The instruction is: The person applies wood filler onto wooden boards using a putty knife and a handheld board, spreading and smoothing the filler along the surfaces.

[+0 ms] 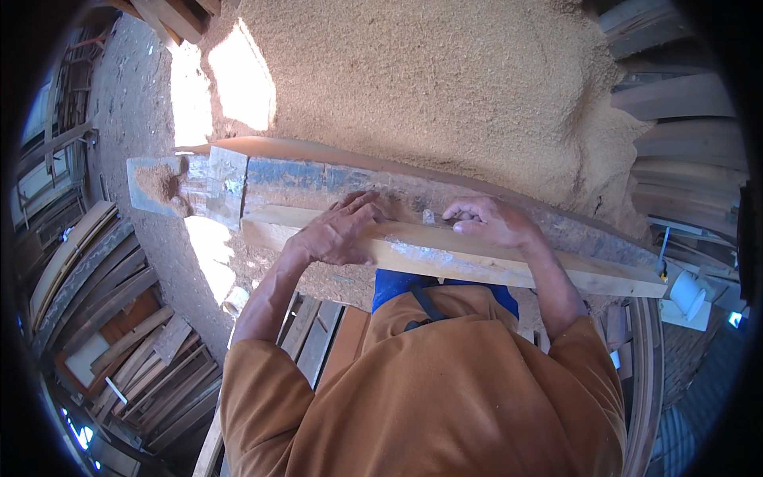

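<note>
A long, pale squared wooden beam [469, 256] lies across in front of me, along the near side of a worn bench plank [290, 181]. My left hand [340, 229] grips the beam left of its middle, fingers bent over the far edge and thumb on the near side. Above the beam's far edge, my right hand [494, 221] is closed, with its fingers curled and the thumb near the index finger. Whatever it may hold is too small to make out. Just left of those fingertips, a small whitish, clear-looking piece [429, 216] sits on the plank.
Beyond the bench rises a large heap of sawdust [429, 87]. At the beam's right end are a white cup [687, 292] and a thin blue stick [663, 248]. Boards are stacked at right [687, 139] and at left [95, 266]. A flat grey plate [228, 184] crosses the bench's left part.
</note>
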Action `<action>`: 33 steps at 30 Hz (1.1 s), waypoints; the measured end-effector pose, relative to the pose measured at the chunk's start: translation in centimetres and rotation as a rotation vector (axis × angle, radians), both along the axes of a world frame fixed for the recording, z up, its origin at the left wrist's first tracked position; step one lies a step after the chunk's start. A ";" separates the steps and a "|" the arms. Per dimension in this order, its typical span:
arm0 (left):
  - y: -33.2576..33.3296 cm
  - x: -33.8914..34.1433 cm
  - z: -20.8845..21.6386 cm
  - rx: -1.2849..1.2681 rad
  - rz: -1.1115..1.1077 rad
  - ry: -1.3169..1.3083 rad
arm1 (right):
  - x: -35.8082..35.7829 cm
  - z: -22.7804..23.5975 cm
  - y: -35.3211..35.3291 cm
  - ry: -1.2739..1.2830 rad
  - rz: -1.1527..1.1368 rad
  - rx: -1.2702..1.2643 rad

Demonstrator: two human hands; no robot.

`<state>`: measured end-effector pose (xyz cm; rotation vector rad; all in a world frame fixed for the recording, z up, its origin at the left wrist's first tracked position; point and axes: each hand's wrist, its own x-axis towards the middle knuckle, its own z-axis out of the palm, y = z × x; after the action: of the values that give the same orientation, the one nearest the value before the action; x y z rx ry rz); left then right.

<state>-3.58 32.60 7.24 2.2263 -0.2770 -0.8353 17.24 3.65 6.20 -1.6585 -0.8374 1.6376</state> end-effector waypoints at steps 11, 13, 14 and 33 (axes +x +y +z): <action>-1.9 -0.5 0.5 0.180 0.397 -0.296 | -3.1 -1.1 2.8 0.052 0.176 0.100; -2.0 -0.6 0.8 0.190 0.415 -0.292 | -2.5 -0.3 2.7 0.089 0.177 0.110; -2.0 -0.5 1.0 0.196 0.426 -0.291 | -2.2 -0.8 2.2 0.086 0.175 0.113; -2.4 -1.5 -0.2 0.285 0.564 -0.450 | 2.6 2.5 -1.4 -0.183 0.321 0.046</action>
<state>-5.11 30.21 7.04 2.5514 0.2768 -0.0670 19.83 2.30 8.73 -1.7282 -1.2786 1.6752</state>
